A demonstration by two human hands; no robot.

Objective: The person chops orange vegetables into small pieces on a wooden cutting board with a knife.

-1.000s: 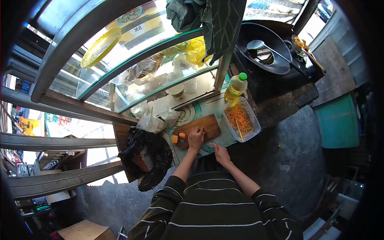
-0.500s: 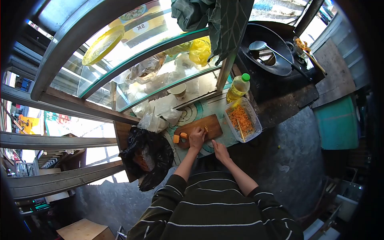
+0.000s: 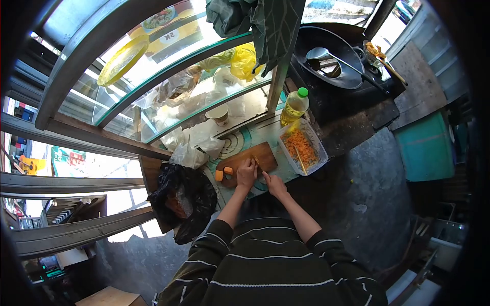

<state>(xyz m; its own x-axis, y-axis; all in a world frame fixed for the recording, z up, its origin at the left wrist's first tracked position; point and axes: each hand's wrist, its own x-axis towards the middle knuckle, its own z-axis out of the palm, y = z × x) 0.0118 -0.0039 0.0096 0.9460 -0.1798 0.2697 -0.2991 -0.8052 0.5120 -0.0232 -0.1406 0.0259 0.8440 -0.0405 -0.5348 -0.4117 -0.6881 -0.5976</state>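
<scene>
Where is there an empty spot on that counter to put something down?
The right end of the cutting board looks bare, as does the patterned counter between board and oil bottle. The left end is crowded: orange chunks, left hand, plastic bags.

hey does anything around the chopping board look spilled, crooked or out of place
One thing: a small orange scrap lies alone on the grey concrete floor, right of the clear plastic tub of chopped orange pieces, so it looks dropped. The wooden cutting board sits at an angle under the left hand, with the right hand at its near edge.
</scene>
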